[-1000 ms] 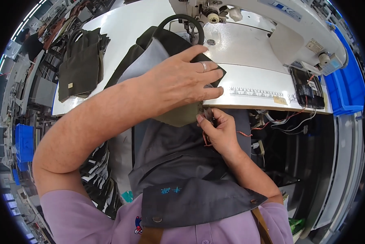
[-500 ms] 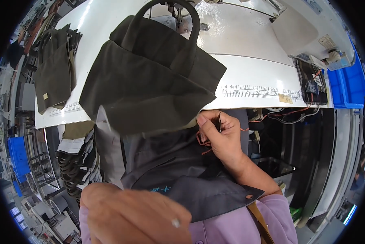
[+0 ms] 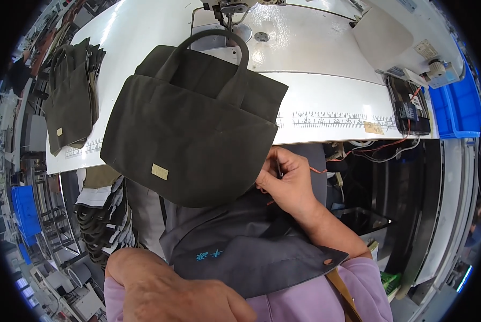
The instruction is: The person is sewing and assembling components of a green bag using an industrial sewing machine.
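Observation:
A dark olive fabric bag (image 3: 186, 131) with a looped handle lies over the front edge of the white sewing table, its rounded lower end hanging over the edge. A small pale yellow label (image 3: 160, 172) is on its front. My right hand (image 3: 288, 174) is closed at the bag's lower right edge, thumb and fingertips together. In it is a small dark tool, apparently thread snips, mostly hidden by the fingers; an orange cord (image 3: 318, 170) runs from it. My left hand (image 3: 192, 300) is low in front of my chest, back upward, its fingers hidden.
A sewing machine's needle area (image 3: 228, 21) is beyond the bag. Similar dark pieces (image 3: 71, 102) are stacked on the table's left, and more hang in a bundle (image 3: 101, 209) below. A ruler strip (image 3: 337, 121) runs along the front edge. A blue bin (image 3: 455, 110) stands at right.
The bag has settled flatter and nearer me; its lower end has unfolded, showing the label. My left hand has moved down towards the lower edge. My right hand stays at the bag's right edge.

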Action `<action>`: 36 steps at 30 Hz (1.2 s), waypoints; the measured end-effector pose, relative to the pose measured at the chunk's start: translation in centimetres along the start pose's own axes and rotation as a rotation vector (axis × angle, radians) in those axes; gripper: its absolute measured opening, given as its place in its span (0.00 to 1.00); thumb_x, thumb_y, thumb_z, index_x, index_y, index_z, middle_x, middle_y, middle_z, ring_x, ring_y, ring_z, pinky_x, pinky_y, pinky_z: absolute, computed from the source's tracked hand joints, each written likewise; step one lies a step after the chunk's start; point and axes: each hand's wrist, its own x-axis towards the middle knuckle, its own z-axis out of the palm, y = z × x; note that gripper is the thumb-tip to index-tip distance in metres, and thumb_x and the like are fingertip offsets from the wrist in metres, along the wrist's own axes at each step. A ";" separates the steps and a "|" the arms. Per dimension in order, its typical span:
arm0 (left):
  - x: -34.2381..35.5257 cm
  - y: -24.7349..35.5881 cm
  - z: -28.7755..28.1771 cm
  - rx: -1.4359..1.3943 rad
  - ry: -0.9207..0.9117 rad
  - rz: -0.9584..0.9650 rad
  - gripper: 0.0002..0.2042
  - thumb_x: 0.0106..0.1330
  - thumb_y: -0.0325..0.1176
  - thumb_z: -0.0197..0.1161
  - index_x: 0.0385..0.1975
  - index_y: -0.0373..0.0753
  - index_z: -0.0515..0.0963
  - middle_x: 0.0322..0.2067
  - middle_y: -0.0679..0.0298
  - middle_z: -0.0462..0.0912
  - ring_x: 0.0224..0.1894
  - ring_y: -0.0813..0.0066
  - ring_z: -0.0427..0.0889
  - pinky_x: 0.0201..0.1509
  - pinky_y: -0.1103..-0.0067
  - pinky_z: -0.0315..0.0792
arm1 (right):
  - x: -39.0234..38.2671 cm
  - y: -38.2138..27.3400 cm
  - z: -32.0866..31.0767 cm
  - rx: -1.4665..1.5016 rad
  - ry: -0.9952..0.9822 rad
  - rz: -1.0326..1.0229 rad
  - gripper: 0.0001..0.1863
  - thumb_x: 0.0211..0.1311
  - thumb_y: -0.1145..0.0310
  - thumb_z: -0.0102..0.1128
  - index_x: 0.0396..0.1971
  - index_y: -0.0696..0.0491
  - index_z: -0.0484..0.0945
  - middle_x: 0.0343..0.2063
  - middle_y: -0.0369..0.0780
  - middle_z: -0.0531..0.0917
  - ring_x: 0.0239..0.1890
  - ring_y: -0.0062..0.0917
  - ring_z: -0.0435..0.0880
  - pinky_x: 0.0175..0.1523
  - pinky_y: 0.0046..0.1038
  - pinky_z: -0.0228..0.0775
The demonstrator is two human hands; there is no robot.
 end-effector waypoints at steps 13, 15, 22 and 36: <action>-6.5 -1.5 -3.6 1.440 0.506 -0.139 0.26 0.49 0.43 0.79 0.48 0.43 0.79 0.49 0.58 0.83 0.50 0.60 0.83 0.60 0.62 0.68 | 3.6 -5.4 1.0 -1.223 0.012 -0.920 0.18 0.36 0.76 0.68 0.34 0.50 0.85 0.28 0.35 0.75 0.25 0.28 0.79 0.26 0.30 0.69; -10.9 -3.4 -5.1 1.923 0.502 -0.143 0.31 0.50 0.45 0.79 0.54 0.45 0.75 0.55 0.59 0.80 0.56 0.59 0.79 0.66 0.61 0.58 | 4.5 -6.4 1.8 -1.167 0.002 -0.871 0.16 0.36 0.79 0.68 0.32 0.51 0.85 0.30 0.36 0.76 0.26 0.29 0.81 0.28 0.30 0.70; -9.3 2.0 -6.7 2.364 0.694 -0.078 0.10 0.62 0.38 0.72 0.40 0.46 0.82 0.43 0.69 0.88 0.57 0.66 0.82 0.74 0.61 0.44 | 6.9 -8.2 1.4 -0.732 -0.157 -0.540 0.09 0.45 0.86 0.64 0.29 0.61 0.80 0.32 0.36 0.76 0.34 0.19 0.76 0.37 0.22 0.68; -0.3 2.3 -18.6 2.273 0.653 -0.153 0.13 0.65 0.29 0.64 0.48 0.41 0.80 0.53 0.62 0.80 0.56 0.63 0.78 0.64 0.66 0.63 | -0.7 -6.7 -1.8 -0.761 0.155 -0.305 0.09 0.60 0.71 0.72 0.34 0.60 0.82 0.24 0.43 0.84 0.24 0.27 0.83 0.31 0.26 0.73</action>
